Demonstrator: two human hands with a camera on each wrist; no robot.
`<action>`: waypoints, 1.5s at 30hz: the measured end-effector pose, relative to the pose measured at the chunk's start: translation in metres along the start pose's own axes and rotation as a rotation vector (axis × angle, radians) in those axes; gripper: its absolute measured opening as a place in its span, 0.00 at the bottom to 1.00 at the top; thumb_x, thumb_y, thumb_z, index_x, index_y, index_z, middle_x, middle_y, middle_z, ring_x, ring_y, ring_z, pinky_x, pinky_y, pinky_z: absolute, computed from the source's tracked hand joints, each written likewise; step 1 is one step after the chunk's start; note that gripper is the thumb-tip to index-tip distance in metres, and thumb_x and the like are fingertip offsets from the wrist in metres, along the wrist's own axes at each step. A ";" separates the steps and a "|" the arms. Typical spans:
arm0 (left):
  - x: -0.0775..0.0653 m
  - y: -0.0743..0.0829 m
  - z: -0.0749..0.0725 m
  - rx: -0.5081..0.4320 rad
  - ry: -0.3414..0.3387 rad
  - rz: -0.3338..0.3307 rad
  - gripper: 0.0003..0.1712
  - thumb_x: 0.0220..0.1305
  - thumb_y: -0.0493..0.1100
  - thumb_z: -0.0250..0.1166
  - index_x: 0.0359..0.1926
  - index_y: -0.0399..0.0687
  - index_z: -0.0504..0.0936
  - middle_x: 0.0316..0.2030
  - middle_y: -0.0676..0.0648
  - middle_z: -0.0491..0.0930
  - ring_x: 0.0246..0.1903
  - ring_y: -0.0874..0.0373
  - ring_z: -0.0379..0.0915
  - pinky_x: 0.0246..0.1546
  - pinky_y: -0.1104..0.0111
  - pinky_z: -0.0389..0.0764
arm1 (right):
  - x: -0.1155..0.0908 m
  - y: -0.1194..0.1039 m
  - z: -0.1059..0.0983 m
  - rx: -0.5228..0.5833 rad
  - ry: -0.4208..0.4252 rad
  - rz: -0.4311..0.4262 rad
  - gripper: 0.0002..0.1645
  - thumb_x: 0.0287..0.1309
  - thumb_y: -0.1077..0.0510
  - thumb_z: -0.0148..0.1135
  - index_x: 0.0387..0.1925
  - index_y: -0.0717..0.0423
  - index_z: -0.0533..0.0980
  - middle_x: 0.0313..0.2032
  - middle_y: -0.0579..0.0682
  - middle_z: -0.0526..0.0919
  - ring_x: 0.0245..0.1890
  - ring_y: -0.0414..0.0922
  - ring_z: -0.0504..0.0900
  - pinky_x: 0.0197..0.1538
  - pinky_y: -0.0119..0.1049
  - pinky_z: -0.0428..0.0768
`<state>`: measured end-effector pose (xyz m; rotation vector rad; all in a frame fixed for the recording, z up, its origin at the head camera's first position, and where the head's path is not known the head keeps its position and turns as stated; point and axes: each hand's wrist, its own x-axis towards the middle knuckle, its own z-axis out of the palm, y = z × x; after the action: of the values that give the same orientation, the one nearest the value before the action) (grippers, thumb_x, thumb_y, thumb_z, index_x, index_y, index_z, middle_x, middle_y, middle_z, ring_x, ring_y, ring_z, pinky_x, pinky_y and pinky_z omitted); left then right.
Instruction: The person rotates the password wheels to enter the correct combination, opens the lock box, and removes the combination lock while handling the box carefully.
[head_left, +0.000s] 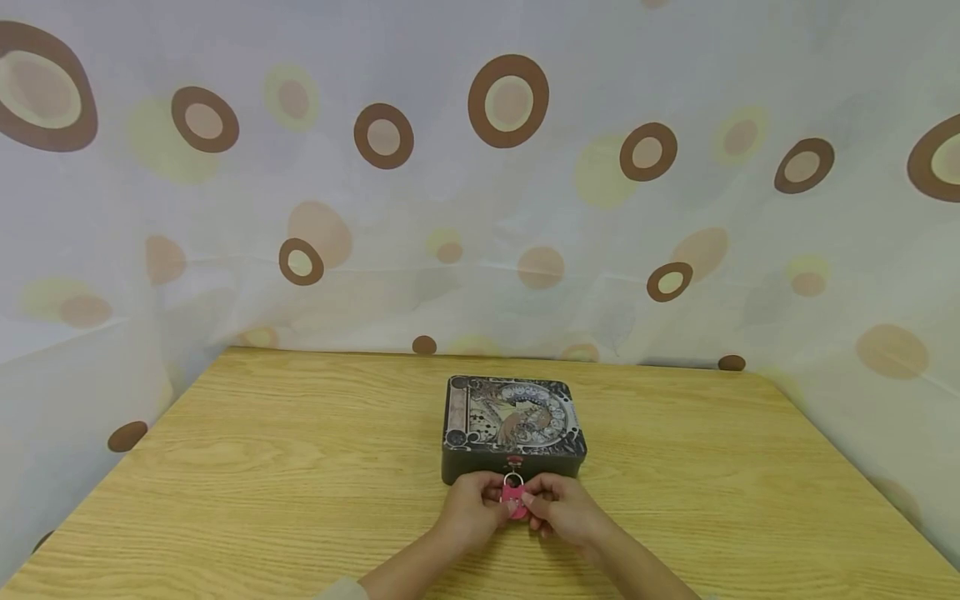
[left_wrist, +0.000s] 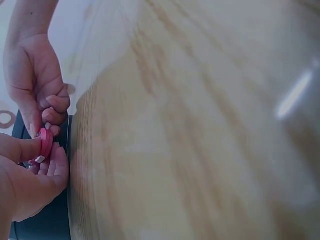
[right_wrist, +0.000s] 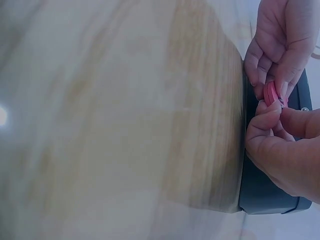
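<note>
A small pink padlock (head_left: 514, 493) with a silver shackle and what look like number dials hangs at the front of a dark, picture-lidded box (head_left: 517, 417). Its shackle meets the box's red clasp (head_left: 513, 461); whether it passes fully through I cannot tell. My left hand (head_left: 471, 510) pinches the padlock's left side with thumb and fingers. From the other side my right hand (head_left: 572, 510) holds it the same way, thumb on its face. Up close in the right wrist view, both thumbs meet at the pink body (right_wrist: 272, 93), which the fingers partly cover.
The box stands on a wooden table (head_left: 300, 450), its lid down. Behind and beside the table hangs a pale curtain (head_left: 450, 208) printed with brown circles.
</note>
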<state>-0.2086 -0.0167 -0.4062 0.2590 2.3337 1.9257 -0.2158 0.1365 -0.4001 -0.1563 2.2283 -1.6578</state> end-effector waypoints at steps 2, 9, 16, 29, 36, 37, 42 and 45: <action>0.000 0.000 0.000 0.005 0.007 -0.007 0.13 0.51 0.26 0.63 0.40 0.23 0.77 0.27 0.41 0.79 0.25 0.60 0.75 0.24 0.70 0.82 | 0.000 0.000 0.000 0.000 0.000 -0.003 0.10 0.62 0.66 0.50 0.39 0.74 0.69 0.19 0.44 0.69 0.21 0.37 0.70 0.24 0.26 0.70; 0.000 0.000 0.000 0.027 0.025 0.011 0.12 0.51 0.27 0.63 0.39 0.24 0.78 0.26 0.41 0.80 0.24 0.61 0.74 0.23 0.72 0.80 | 0.000 -0.001 0.000 0.007 -0.004 -0.003 0.10 0.62 0.66 0.50 0.38 0.74 0.69 0.19 0.44 0.69 0.21 0.37 0.70 0.24 0.25 0.70; 0.001 -0.004 0.002 0.055 0.042 0.030 0.10 0.54 0.30 0.62 0.38 0.26 0.79 0.25 0.41 0.80 0.22 0.64 0.70 0.19 0.76 0.75 | -0.001 -0.001 0.000 0.002 -0.010 -0.016 0.10 0.62 0.66 0.49 0.38 0.74 0.69 0.19 0.44 0.70 0.21 0.37 0.70 0.24 0.25 0.70; 0.002 -0.007 0.001 -0.028 0.020 -0.022 0.11 0.63 0.31 0.55 0.40 0.23 0.77 0.25 0.42 0.78 0.19 0.64 0.71 0.22 0.71 0.81 | -0.001 -0.002 0.000 -0.004 -0.008 -0.006 0.10 0.63 0.66 0.49 0.39 0.73 0.70 0.20 0.44 0.70 0.21 0.37 0.70 0.24 0.26 0.70; 0.000 -0.002 -0.001 -0.011 0.028 -0.033 0.10 0.63 0.30 0.54 0.40 0.23 0.77 0.25 0.42 0.78 0.18 0.65 0.68 0.22 0.70 0.81 | -0.001 -0.004 0.000 0.001 0.000 -0.003 0.10 0.63 0.66 0.48 0.39 0.73 0.70 0.19 0.44 0.70 0.21 0.37 0.70 0.24 0.25 0.70; -0.001 -0.001 -0.001 -0.012 0.030 -0.026 0.10 0.63 0.29 0.54 0.40 0.23 0.77 0.25 0.42 0.78 0.18 0.65 0.68 0.22 0.70 0.81 | -0.001 -0.003 0.000 -0.002 0.003 -0.005 0.10 0.62 0.66 0.49 0.39 0.73 0.70 0.19 0.44 0.70 0.21 0.37 0.70 0.24 0.25 0.70; -0.001 -0.001 -0.002 -0.019 0.034 -0.011 0.09 0.60 0.28 0.56 0.39 0.23 0.78 0.25 0.42 0.78 0.18 0.65 0.68 0.21 0.72 0.80 | 0.000 0.000 0.001 -0.006 0.014 -0.010 0.10 0.62 0.66 0.49 0.39 0.73 0.70 0.19 0.44 0.70 0.21 0.37 0.70 0.23 0.25 0.70; 0.000 -0.001 -0.001 -0.024 0.028 -0.014 0.09 0.58 0.26 0.57 0.39 0.23 0.77 0.25 0.42 0.78 0.20 0.64 0.69 0.22 0.71 0.81 | 0.000 0.000 0.001 -0.002 0.016 -0.012 0.10 0.62 0.66 0.50 0.39 0.73 0.70 0.18 0.44 0.70 0.21 0.37 0.70 0.23 0.25 0.70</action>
<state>-0.2084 -0.0182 -0.4071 0.2140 2.3219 1.9619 -0.2154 0.1354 -0.4006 -0.1580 2.2456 -1.6690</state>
